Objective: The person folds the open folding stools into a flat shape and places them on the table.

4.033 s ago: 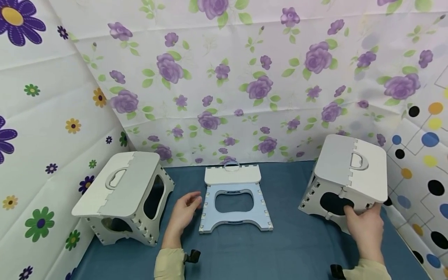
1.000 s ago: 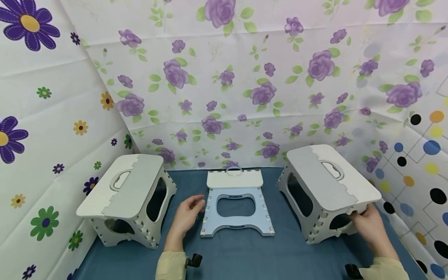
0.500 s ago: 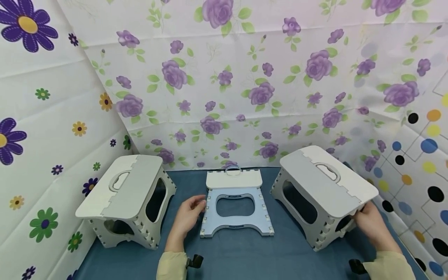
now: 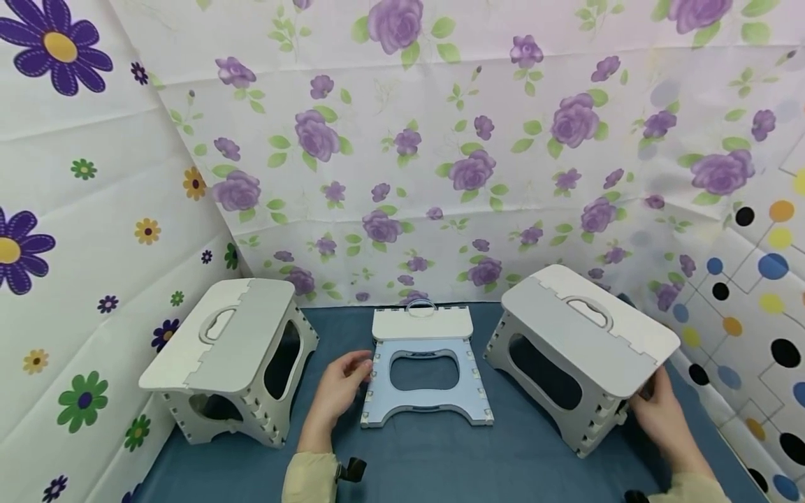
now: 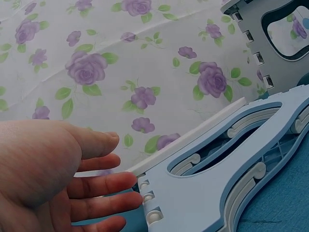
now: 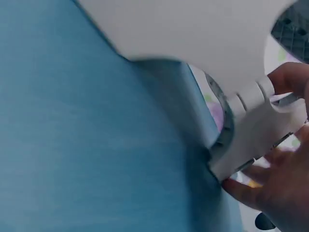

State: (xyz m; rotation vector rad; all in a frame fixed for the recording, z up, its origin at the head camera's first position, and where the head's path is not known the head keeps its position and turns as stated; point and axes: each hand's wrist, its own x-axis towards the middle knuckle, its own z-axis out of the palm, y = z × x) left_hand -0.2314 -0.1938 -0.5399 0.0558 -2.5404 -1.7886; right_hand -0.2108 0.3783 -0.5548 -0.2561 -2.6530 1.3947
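Observation:
At the right of the head view stands an unfolded white-and-grey folding step stool (image 4: 585, 328), turned at an angle. My right hand (image 4: 663, 412) grips its near right end. In the right wrist view, thumb and fingers curl around a panel of the stool (image 6: 193, 34); part of the hand (image 6: 285, 193) is cut off by the frame. A folded light-blue and white step stool (image 4: 402, 399) lies in the middle. Beside its left edge is my left hand (image 4: 336, 388), fingers loosely extended. The left wrist view shows those fingertips (image 5: 128, 180) at or very near its hinged edge.
Another unfolded white-and-grey step stool (image 4: 235, 328) stands at the left, near the flower-print side cloth (image 4: 94, 258). A blue cloth (image 4: 434, 461) covers the table. Behind hangs a purple-rose curtain (image 4: 352, 175); a dotted cloth (image 4: 742, 300) borders the right.
The right stool has swung round and shifted left, its near end coming forward. My right hand has moved with it, keeping its grip. My left hand has stayed beside the folded stool.

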